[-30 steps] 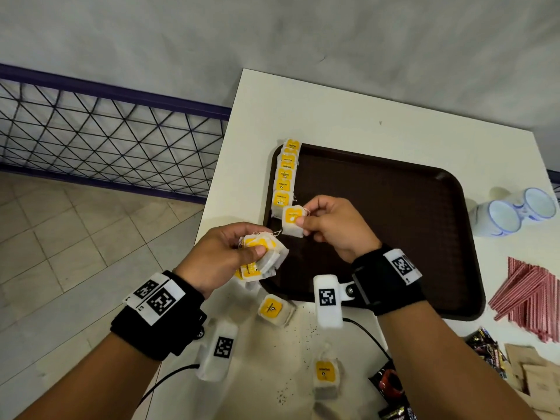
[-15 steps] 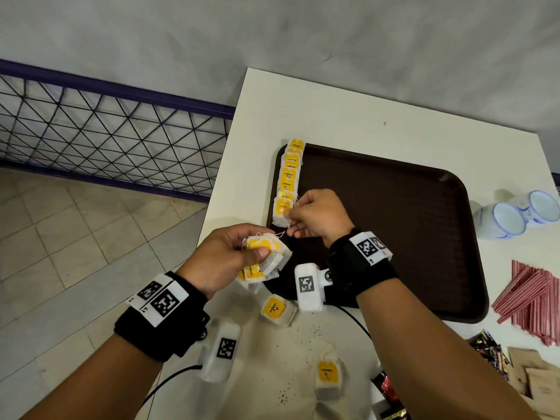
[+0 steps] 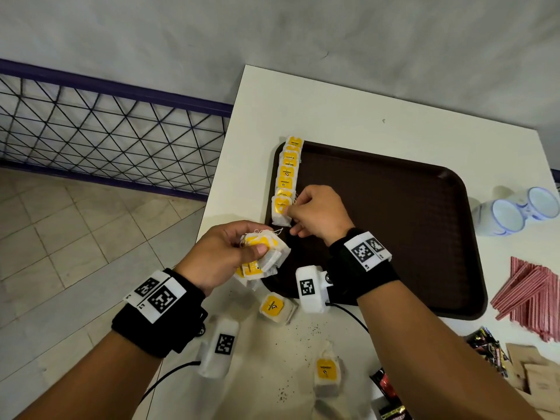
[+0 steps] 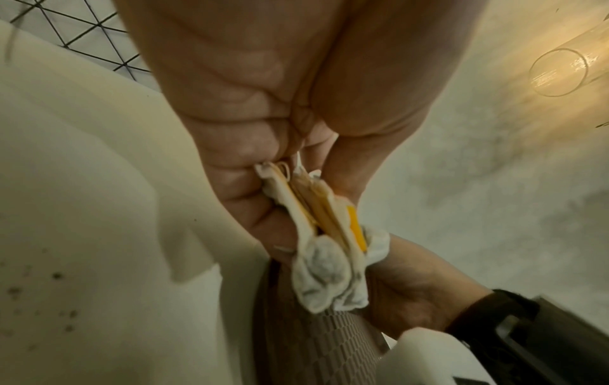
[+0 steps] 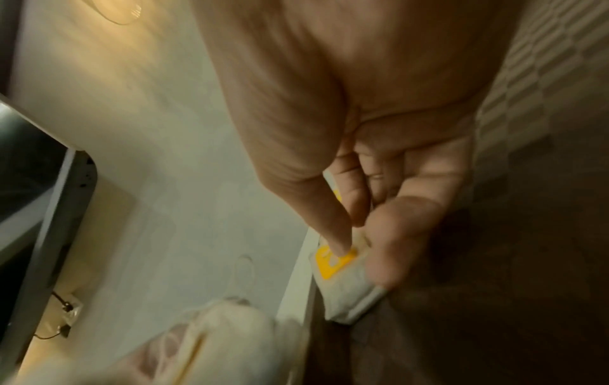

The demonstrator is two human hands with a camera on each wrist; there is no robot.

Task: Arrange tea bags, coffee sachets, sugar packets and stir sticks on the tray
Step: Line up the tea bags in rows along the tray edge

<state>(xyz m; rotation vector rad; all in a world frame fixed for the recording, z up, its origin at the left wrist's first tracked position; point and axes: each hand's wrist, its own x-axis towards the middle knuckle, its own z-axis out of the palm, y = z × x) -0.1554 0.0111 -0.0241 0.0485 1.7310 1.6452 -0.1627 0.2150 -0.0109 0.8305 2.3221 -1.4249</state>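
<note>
A dark brown tray (image 3: 394, 213) lies on the white table. Along its left edge runs a row of several tea bags (image 3: 287, 171) with yellow tags. My right hand (image 3: 315, 212) pinches the nearest tea bag (image 3: 280, 211) (image 5: 342, 273) at the near end of that row, thumb and forefinger on its tag. My left hand (image 3: 224, 253) grips a bunch of tea bags (image 3: 263, 256) (image 4: 329, 247) just off the tray's near left corner. Two loose tea bags (image 3: 274, 307) (image 3: 326, 371) lie on the table in front of the tray.
Two white and blue cups (image 3: 515, 212) stand right of the tray. Red stir sticks (image 3: 533, 295) lie at the right edge, with brown sachets (image 3: 533, 377) and dark packets (image 3: 485, 347) nearer me. The table's left edge drops to a tiled floor by a wire fence (image 3: 106, 140).
My right hand carried one tea bag from beside the left hand's bunch forward to the near end of the row on the tray. The left hand stayed put.
</note>
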